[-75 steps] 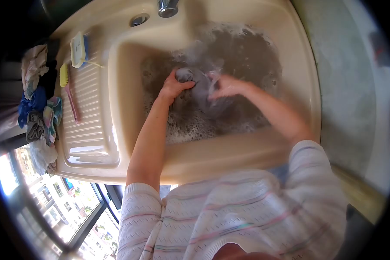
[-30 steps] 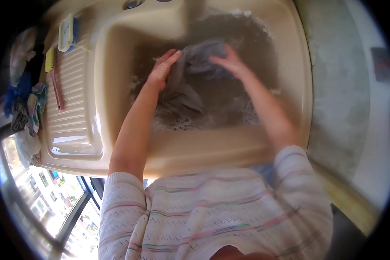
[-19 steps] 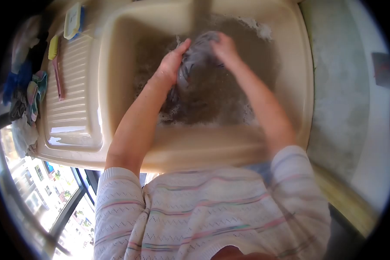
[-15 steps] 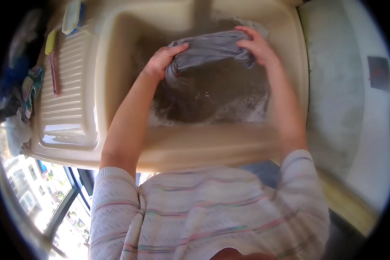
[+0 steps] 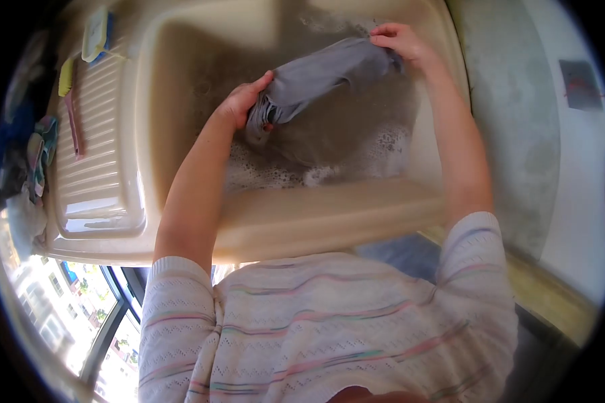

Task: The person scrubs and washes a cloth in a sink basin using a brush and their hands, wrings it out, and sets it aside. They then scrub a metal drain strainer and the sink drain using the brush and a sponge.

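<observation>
A wet grey cloth [image 5: 326, 72], perhaps a garment, is stretched between my two hands above murky water [image 5: 329, 144] in a beige sink [image 5: 148, 127]. My left hand [image 5: 246, 101] grips its bunched left end, thumb on top, with the lower fingers partly hidden by fabric. At the upper right, my right hand [image 5: 405, 44] pinches the far top edge between thumb and fingers. The cloth slants up to the right, and its lower left folds hang close to the water. White suds [image 5: 386, 144] float along the near side.
Left of the basin is a ribbed washboard [image 5: 94, 174]. On it lie a brush with yellow bristles and a pink handle [image 5: 72, 114] and a pale soap dish [image 5: 96, 35]. Several cloths [image 5: 40, 151] hang at the far left. A wall [image 5: 511, 121] borders the right side.
My right hand has gone up and slightly right, and its grip has narrowed to a pinch on the cloth's edge. The cloth now slants more. My left hand has shifted slightly left and down.
</observation>
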{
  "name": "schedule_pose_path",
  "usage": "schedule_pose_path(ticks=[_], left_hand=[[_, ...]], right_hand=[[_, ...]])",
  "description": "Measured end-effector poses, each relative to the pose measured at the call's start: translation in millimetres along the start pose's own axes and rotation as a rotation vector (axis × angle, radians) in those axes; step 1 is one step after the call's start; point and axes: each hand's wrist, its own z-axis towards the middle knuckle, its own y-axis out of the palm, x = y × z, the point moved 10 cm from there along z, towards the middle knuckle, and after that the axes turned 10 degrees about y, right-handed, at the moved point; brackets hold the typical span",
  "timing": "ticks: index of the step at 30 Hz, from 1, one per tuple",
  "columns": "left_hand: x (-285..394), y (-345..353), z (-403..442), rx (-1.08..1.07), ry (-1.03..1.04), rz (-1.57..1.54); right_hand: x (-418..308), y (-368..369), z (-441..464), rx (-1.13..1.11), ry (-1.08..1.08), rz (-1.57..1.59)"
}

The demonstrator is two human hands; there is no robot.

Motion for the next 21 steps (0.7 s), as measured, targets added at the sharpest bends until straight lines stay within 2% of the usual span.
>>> schedule_pose_path(ticks=[2, 3, 6, 8, 9, 12, 15, 18, 21], left_hand=[[-10.6, -11.1, 3.1, 0.048, -0.024, -0.014], [-15.8, -25.9, 8.8, 0.151, -0.019, -0.064], [-12.6, -33.2, -3.2, 0.177, -0.061, -0.029], [-7.6, -47.3, 4.6, 0.099, 0.018, 0.187], [-5.4, -53.3, 10.6, 0.062, 0.059, 0.296], [26.4, -59.9, 16.5, 0.139, 0.347, 0.617], [13.6, -46.6, 8.2, 0.097, 0.158, 0.407], [-23.6, -101.3, 47.4, 0.245, 0.153, 0.368], [1.0, -51.8, 9.3, 0.044, 0.094, 0.291]], right_hand=[[9.7, 5.5, 5.8, 0.118, 0.049, -0.087], [16.3, 7.0, 7.8, 0.178, 0.075, -0.131], [56.2, 38.1, 21.4, 0.255, 0.010, -0.174], [47.2, 75.4, -11.3, 0.122, 0.047, -0.021], [74.3, 85.2, -5.8, 0.124, 0.260, 0.074], [71.9, 102.6, 12.8, 0.056, 0.175, 0.328], [65.2, 104.9, 18.7, -0.057, 0.221, 0.511], [77.9, 95.3, 25.2, -0.083, 0.227, 0.483], [86.0, 81.7, 19.2, 0.017, 0.420, 0.071]])
